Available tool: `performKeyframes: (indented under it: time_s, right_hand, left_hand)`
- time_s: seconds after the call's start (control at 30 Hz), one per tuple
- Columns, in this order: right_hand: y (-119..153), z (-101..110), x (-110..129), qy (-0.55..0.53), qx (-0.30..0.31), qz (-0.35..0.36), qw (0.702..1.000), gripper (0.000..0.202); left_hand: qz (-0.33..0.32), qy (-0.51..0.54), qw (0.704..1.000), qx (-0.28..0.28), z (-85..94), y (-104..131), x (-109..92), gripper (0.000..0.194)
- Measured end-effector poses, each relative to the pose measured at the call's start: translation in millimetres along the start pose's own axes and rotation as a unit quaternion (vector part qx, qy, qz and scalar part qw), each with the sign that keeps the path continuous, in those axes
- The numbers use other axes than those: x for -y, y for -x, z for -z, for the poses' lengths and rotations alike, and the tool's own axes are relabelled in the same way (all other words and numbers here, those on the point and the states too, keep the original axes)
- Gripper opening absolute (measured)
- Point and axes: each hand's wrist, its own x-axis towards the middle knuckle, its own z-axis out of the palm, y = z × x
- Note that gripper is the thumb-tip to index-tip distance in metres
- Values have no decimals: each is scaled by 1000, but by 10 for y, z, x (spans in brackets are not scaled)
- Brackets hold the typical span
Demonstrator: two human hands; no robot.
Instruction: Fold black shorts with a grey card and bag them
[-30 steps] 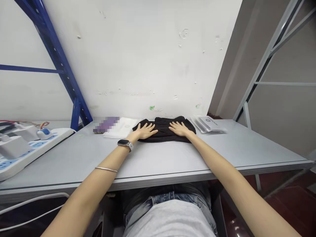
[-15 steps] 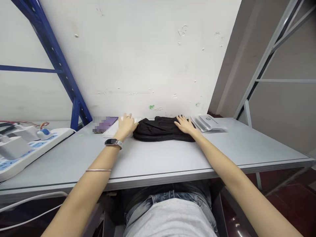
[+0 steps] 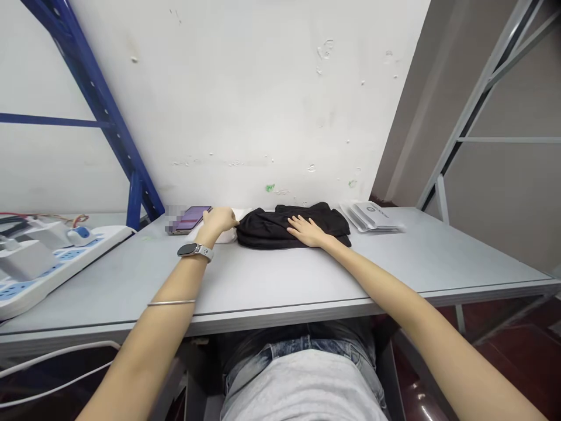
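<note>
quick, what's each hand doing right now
Left hand: curled at the edge of the white packet; a grip cannot be told.
Right hand: open, flat on the folded black cloth.

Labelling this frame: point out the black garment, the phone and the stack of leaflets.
black garment (image 3: 272, 229), head view, on the folded cloth left of the right hand.
phone (image 3: 193, 217), head view, on its screen.
stack of leaflets (image 3: 372, 217), head view, on the top sheet.

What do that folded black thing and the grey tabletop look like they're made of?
The black garment looks like soft matte fabric: it creases and bulges under the right hand. The tabletop seems smooth, hard laminate or painted board with a faint sheen; which one I can't tell.
</note>
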Motion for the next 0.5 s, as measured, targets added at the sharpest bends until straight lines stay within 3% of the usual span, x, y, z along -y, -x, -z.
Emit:
performKeyframes:
  time_s: [0.17,0.3,0.4,0.5]
  right_hand:
    - [-19,-5,-3,3,3,6,1000,71]
    - [-28,-14,5,0,4,4,1000,70]
    - [-45,-9,-2,-49,-7,-4,999,71]
    - [-75,31,-78,-118,-61,-33,991,76]
  left_hand:
    - [-13,2,997,-79,57,41,-74,25]
    - [-58,156,983,-74,151,-10,-233,28]
    - [-104,254,959,-73,287,-80,-449,25]
    - [-134,273,945,-122,426,-106,-782,23]
